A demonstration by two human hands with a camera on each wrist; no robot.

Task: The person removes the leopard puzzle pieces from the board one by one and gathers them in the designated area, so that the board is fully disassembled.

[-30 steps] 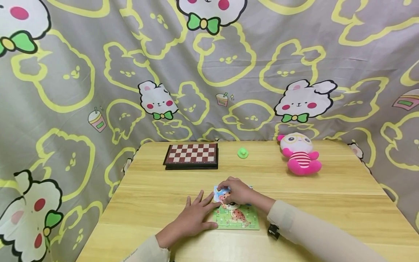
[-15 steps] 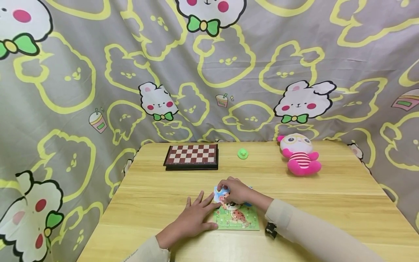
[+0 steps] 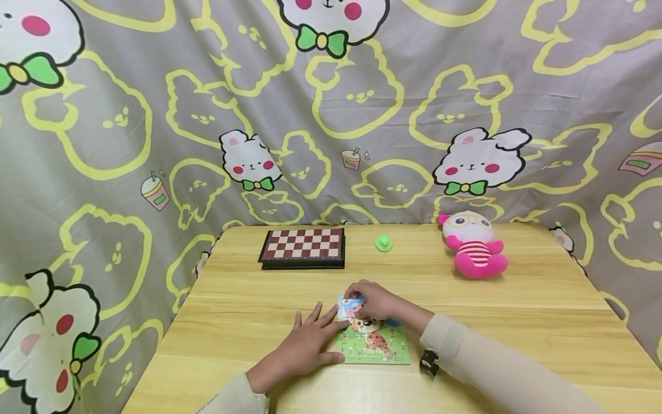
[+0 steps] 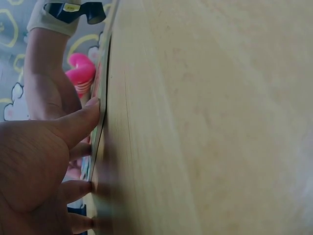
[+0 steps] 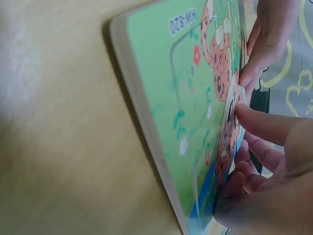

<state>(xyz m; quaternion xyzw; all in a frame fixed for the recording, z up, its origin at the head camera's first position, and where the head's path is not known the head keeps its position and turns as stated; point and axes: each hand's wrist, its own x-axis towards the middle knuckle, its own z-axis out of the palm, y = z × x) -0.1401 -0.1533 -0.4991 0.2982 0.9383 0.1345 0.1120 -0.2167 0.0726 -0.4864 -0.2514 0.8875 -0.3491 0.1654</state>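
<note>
On wooden table (image 3: 517,310), green leopard puzzle (image 3: 373,343), both hands touching

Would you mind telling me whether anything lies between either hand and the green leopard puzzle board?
Nothing visible does. The left hand rests flat against the green leopard puzzle board at its left edge, and the right hand touches its far part directly.

Puzzle (image 3: 373,344) showing green ground, orange spotted animal, blue top. Board (image 3: 302,244) showing brown-cream checks. Duck (image 3: 383,242) showing green. Plush (image 3: 474,244) showing pink, white stripes.
</note>
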